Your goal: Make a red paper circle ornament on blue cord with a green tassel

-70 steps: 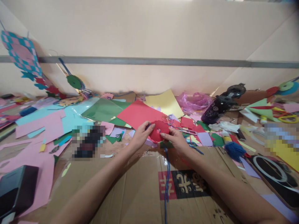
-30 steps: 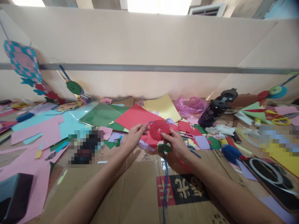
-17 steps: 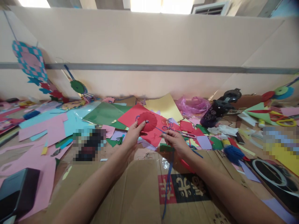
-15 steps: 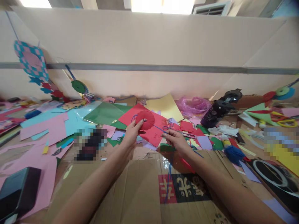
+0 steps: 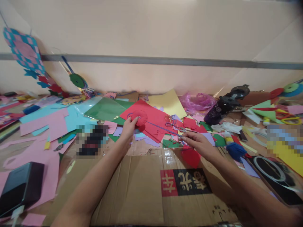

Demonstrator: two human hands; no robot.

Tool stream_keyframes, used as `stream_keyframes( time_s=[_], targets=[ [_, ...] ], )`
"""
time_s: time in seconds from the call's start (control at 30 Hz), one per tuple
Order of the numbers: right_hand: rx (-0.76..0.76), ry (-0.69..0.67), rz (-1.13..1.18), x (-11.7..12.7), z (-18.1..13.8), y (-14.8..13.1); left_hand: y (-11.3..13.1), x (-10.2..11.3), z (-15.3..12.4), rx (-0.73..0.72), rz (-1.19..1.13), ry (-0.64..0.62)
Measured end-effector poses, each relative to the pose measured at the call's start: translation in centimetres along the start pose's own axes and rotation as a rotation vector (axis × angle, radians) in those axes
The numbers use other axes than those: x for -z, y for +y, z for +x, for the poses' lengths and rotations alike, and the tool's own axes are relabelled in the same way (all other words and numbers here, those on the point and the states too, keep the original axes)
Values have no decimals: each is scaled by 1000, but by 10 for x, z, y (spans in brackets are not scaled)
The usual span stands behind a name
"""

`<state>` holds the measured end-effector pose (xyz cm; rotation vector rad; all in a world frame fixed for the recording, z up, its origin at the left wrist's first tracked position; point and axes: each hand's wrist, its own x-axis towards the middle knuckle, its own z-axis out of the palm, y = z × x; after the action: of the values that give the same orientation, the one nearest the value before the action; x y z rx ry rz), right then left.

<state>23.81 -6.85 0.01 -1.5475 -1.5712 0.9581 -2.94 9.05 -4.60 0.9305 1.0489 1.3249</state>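
Note:
Between the thumb and fingers of my left hand (image 5: 129,127) is a red pleated paper disc (image 5: 141,116), held above a sheet of red paper (image 5: 151,108). A blue string (image 5: 161,127) runs from the disc's middle, stretched nearly straight to my right hand (image 5: 199,143), whose fingertips are pinched on it. Under the right hand, a red paper piece with a rounded edge (image 5: 191,157) rests over the cardboard (image 5: 132,189). Near the string lies a small tangle of coloured cord (image 5: 172,122).
Paper scraps cover the table. A dark bottle (image 5: 219,108) and pink plastic bag (image 5: 197,102) stand near the wall. At right are blue yarn (image 5: 236,151), yellow-handled scissors (image 5: 291,120) and a phone-like slab (image 5: 279,179); a black box (image 5: 22,186) is at left.
My hands have moved apart, the right hand going rightward with the string, so a longer length stretches between them. The string that hung over the cardboard no longer shows there. My view has tilted down.

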Motion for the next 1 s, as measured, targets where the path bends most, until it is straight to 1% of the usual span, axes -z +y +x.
stream_keyframes(
  time_s=[0.07,0.1,0.13,0.2,0.27,0.3,0.37,0.4,0.43,0.47,0.5,0.53,0.6,0.63,0.67,0.7,0.73,0.8,0.87,0.93,0.97,1.0],
  targets=[
    [-7,21,-88,6,-14,2,-4,2,2,-10,85,-42],
    [-10,26,-134,8,-21,3,-4,3,2,-2,165,-60],
    [-12,26,-178,9,-27,3,-4,4,2,9,282,-78],
    [-12,8,-257,7,-38,2,2,6,1,0,618,-94],
    [6,-13,-326,4,-46,-1,13,7,-3,-87,1022,-84],
    [21,-24,-353,3,-49,-2,20,6,-7,-133,1181,-42],
    [60,-46,-391,0,-54,-7,32,1,-20,-223,1331,-13],
    [85,-54,-403,-2,-57,-9,37,-3,-30,-254,1348,-40],
    [113,-60,-408,-4,-58,-11,41,-8,-41,-268,1339,-98],
    [141,-60,-410,-5,-59,-14,42,-14,-55,-263,1310,-192],
    [170,-55,-410,-7,-61,-16,42,-21,-69,-228,1264,-305],
    [196,-52,-406,-10,-61,-18,41,-28,-85,-172,1191,-429],
    [242,-62,-393,-16,-63,-20,34,-40,-115,9,991,-684],
    [266,-75,-392,-21,-64,-21,30,-46,-129,78,860,-785],
    [292,-91,-400,-25,-65,-21,26,-50,-140,117,740,-833],
    [322,-103,-420,-30,-67,-21,22,-54,-149,167,633,-849],
    [357,-107,-455,-35,-69,-21,19,-57,-156,235,528,-822],
    [431,-109,-534,-42,-74,-23,14,-61,-164,383,348,-699],
    [494,-146,-565,-42,-77,-25,13,-60,-167,496,203,-564],
    [499,-181,-539,-31,-73,-24,14,-56,-170,547,112,-486],
    [461,-166,-525,-22,-67,-21,16,-52,-171,560,90,-469],
    [408,-110,-534,-11,-60,-16,17,-47,-174,571,80,-460]
  ],
)
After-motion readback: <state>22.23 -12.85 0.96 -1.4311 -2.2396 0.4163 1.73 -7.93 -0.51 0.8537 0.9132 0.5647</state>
